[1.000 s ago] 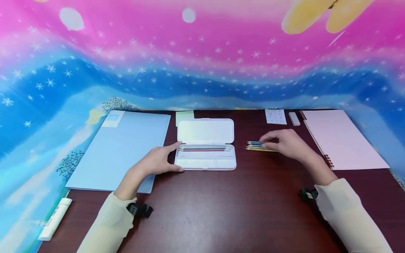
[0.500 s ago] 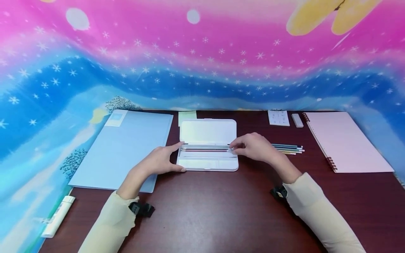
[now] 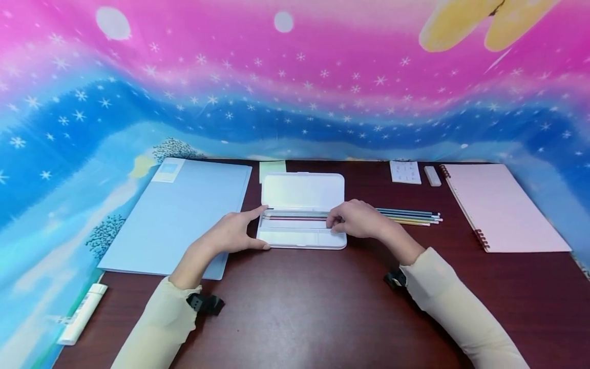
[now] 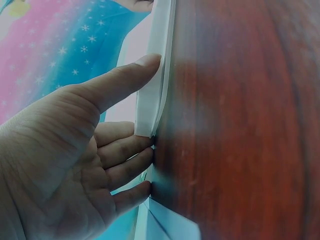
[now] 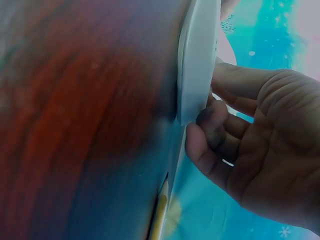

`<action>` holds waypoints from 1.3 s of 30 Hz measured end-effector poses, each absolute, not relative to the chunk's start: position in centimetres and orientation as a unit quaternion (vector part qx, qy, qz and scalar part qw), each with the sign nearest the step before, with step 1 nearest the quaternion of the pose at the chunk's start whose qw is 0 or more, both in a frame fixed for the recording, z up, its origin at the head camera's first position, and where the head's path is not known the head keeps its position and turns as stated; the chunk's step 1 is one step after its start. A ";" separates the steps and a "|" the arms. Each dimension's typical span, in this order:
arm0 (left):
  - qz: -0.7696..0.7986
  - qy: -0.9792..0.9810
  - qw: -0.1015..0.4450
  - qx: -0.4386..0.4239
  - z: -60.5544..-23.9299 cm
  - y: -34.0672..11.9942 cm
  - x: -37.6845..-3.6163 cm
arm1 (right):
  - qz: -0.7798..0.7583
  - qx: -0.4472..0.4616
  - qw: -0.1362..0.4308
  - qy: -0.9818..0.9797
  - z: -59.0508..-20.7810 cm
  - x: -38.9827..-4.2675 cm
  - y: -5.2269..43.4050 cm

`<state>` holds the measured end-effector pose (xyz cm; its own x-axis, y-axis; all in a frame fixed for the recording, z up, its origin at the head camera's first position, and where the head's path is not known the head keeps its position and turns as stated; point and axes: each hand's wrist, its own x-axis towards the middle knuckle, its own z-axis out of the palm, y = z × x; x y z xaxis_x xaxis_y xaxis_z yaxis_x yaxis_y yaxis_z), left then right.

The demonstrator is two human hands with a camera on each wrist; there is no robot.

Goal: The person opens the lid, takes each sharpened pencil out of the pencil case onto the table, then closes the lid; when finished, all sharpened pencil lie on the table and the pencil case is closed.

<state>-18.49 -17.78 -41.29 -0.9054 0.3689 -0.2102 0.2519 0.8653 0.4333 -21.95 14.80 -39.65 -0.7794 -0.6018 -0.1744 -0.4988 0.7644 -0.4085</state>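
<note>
Nearest the camera, two cream sleeves are lying across the dark red worktop (image 3: 299,307), each wrist carrying a small black mount.

The left hand (image 3: 230,234) is resting against the left end of the open white pencil case (image 3: 301,238). Its thumb is lying along the near front edge and its forefinger is reaching to the far left corner, with the case end sitting between them. In the left wrist view the fingers (image 4: 125,150) are lying only slightly bent against the case edge: a bracing touch, not a closed grip.

The right hand (image 3: 357,219) is sitting over the right end of the case tray, fingers curled down at the right ends of the pencils in the case (image 3: 295,216). In the right wrist view the fingertips (image 5: 210,132) are pressing at the case edge. Whether they are pinching a pencil, I cannot tell.

Just right of that hand, a row of loose coloured pencils (image 3: 410,217) is lying on the worktop, apart from the case.

Further left, a light blue folder (image 3: 177,215) is lying flat, with a white tube (image 3: 82,313) near its front corner. Further right, a pink spiral notebook (image 3: 502,205) is lying.

Along the far edge, a green sticky pad (image 3: 272,169), a small white card (image 3: 405,171) and a white eraser (image 3: 432,175) are sitting.
</note>
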 end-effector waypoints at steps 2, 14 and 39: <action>0.202 0.955 0.145 0.164 -41.3 -17.7 -18.5 | -0.179 -0.292 0.149 0.928 -39.8 -22.0 14.9; 0.202 0.956 0.146 0.153 -41.7 -17.8 -18.3 | -0.267 -0.275 0.019 0.923 -38.9 -22.2 20.3; 0.202 0.954 0.149 0.162 -41.4 -17.9 -18.5 | -0.277 -0.112 0.043 0.953 -39.4 -19.6 36.4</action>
<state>-18.51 -17.86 -41.43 -0.9029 0.3697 -0.2191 0.2491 0.8657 0.4341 -19.62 36.44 -39.36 -0.9710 -0.2382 -0.0196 -0.1905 0.8207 -0.5386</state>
